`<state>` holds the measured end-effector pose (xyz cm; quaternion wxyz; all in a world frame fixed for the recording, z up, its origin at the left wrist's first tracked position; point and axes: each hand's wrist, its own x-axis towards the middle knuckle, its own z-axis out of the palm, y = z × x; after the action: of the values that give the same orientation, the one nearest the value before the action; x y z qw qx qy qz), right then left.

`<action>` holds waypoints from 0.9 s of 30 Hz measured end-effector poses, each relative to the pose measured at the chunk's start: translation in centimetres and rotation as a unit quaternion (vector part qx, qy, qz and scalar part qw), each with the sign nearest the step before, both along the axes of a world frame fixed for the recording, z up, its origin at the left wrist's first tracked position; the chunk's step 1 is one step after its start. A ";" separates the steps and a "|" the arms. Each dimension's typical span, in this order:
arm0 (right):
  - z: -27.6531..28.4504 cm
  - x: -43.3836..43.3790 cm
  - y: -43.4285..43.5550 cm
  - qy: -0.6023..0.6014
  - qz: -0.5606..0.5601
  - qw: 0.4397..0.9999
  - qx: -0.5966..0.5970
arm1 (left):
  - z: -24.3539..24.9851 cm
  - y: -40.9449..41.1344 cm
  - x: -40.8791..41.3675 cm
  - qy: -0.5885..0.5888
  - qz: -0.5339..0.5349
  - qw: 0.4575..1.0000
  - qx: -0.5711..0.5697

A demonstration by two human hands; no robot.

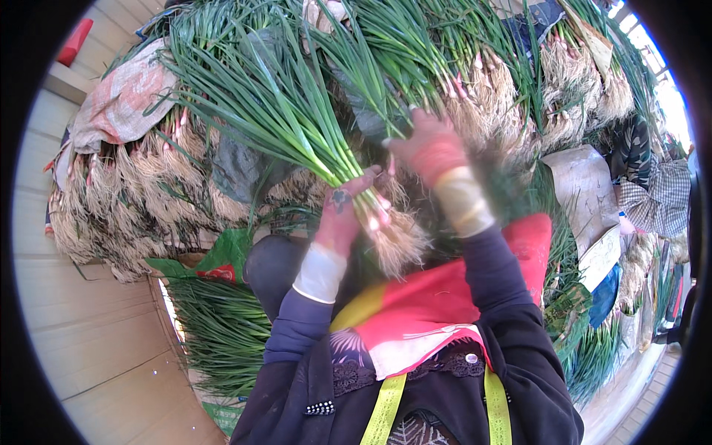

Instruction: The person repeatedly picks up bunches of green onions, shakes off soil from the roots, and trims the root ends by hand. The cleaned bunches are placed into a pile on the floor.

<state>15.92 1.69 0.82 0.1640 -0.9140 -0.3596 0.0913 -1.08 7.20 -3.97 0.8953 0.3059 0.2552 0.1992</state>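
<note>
My left hand [342, 206], in a pink-red glove with a pale cuff, grips a bunch of green garlic [311, 139] around its lower stems. The long leaves spread up and left. Pinkish bulbs and a tuft of pale roots [395, 239] hang below the hand. My right hand [431, 144], gloved and blurred by motion, has a few thin stalks [392, 119] between thumb and fingers, just right of the bunch. One small pink bulb hangs beneath those fingers. A red apron [428, 295] covers my lap.
A heap of green garlic [484, 83] stretches across the front, roots towards me. A woven sack [128, 100] and dark plastic [239, 161] lie over parts of it. More leafy bundles [217, 334] lie at my left. At right, a person's camouflage sleeve [637, 150] shows.
</note>
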 end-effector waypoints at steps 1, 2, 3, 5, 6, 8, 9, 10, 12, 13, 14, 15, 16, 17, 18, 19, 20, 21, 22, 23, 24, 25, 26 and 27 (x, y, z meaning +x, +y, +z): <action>-0.3 -0.6 0.8 0.005 -0.017 0.999 -0.038 | -0.1 0.0 0.1 0.014 0.013 0.999 0.033; -0.4 -0.5 1.5 0.051 -0.035 0.998 -0.028 | -0.3 0.1 0.0 0.013 0.023 0.997 0.066; -0.7 -0.7 1.8 0.097 -0.051 0.994 -0.019 | -0.5 0.0 -0.1 0.030 0.037 0.995 0.088; -1.3 -0.6 1.6 0.196 -0.090 0.975 0.057 | -0.9 0.4 0.0 0.030 0.027 0.999 0.021; -1.6 -0.3 0.9 0.268 -0.064 0.948 0.161 | -1.1 0.3 0.0 0.036 0.040 0.998 0.042; -2.1 -0.1 -0.1 0.421 -0.122 0.806 0.397 | -1.2 0.3 -0.1 0.035 0.053 0.996 0.067; -2.1 0.3 -0.7 0.472 -0.101 0.764 0.427 | -1.2 0.1 -0.1 0.019 0.049 0.997 0.052; -2.3 0.1 -0.8 0.471 -0.084 0.744 0.466 | -1.1 0.2 0.0 0.008 0.035 0.999 0.038; -2.2 -0.2 -1.1 0.452 -0.085 0.755 0.468 | -0.7 -0.1 0.0 -0.015 0.039 0.998 0.046; -2.0 -0.5 -1.1 0.430 -0.055 0.773 0.464 | -0.4 -0.2 0.1 0.000 0.014 0.998 0.057; -1.9 -1.0 -1.1 0.434 -0.070 0.800 0.408 | -0.2 -0.3 0.2 0.015 -0.010 0.998 0.068; -1.8 -1.5 -1.1 0.413 -0.087 0.830 0.364 | -0.1 -0.4 0.3 0.032 -0.020 0.996 0.081; -1.7 -1.9 -1.2 0.405 -0.067 0.849 0.331 | 0.0 -0.6 0.3 0.019 -0.044 0.998 0.047; -1.6 -2.3 -1.3 0.392 -0.056 0.870 0.293 | 0.0 -0.8 0.3 0.050 -0.042 0.995 0.078; -1.6 -2.6 -1.4 0.452 -0.075 0.842 0.284 | 0.0 -0.9 0.3 0.057 -0.041 0.991 0.114; -1.5 -2.8 -1.6 0.469 -0.053 0.839 0.270 | -0.1 -1.1 0.3 0.078 -0.041 0.986 0.142; -1.6 -2.9 -1.7 0.476 -0.049 0.842 0.250 | -0.1 -1.2 0.4 0.054 -0.029 0.987 0.148; -1.6 -2.9 -1.9 0.482 -0.040 0.845 0.229 | -0.1 -1.2 0.4 0.047 -0.034 0.988 0.144; -1.7 -2.9 -2.0 0.496 -0.032 0.835 0.235 | -0.1 -1.3 0.4 0.041 -0.039 0.988 0.141; -1.9 -2.9 -2.2 0.534 -0.039 0.803 0.261 | -0.1 -1.3 0.4 0.034 -0.039 0.989 0.135; -2.0 -2.8 -2.3 0.573 -0.032 0.766 0.290 | 0.0 -1.3 0.4 0.024 -0.039 0.994 0.096; -2.1 -2.7 -2.3 0.606 -0.023 0.725 0.325 | 0.1 -1.4 0.4 0.013 -0.034 0.995 0.094; -2.3 -2.6 -2.4 0.623 -0.047 0.704 0.337 | 0.2 -1.4 0.3 0.004 -0.028 0.995 0.092; -2.4 -2.6 -2.3 0.629 -0.053 0.698 0.337 | 0.3 -1.5 0.3 -0.005 -0.022 0.996 0.090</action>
<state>13.28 -0.62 -1.62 0.6538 -0.5446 -0.1307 0.5088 -0.81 5.72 -3.66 0.8698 0.3898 0.2245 0.2028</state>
